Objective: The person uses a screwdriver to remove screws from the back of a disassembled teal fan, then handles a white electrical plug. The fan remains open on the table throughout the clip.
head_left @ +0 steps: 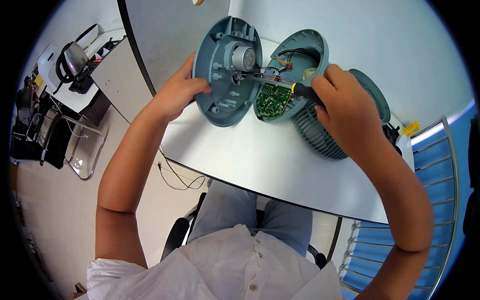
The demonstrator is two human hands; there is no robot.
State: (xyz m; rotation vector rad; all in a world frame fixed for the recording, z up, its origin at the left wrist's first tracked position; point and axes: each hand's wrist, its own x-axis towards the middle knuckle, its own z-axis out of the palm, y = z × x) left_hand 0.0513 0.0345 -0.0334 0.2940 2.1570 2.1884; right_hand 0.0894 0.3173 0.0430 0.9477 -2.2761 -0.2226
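Observation:
My left hand [181, 92] grips the left rim of an oval grey-green plastic shell [209, 102], tilted up on the table. A round silver motor [244, 58] sits inside it. In my right hand [347, 102] is a screwdriver [302, 91] with a black and yellow handle. Its shaft points left into the shell, and the tip is near the wires below the motor; whether it touches a screw I cannot tell. Beneath the shaft a green circuit board [274, 101] lies in a second grey-green housing [317, 42]. Thin coloured wires [286, 77] link the two parts.
A round fan grille [320, 132] of the same colour rests under my right hand. The white table [270, 165] has a dark front edge. On the left stand a side table with a kettle [75, 60] and a chair [55, 140]. Metal rails [432, 182] are at right.

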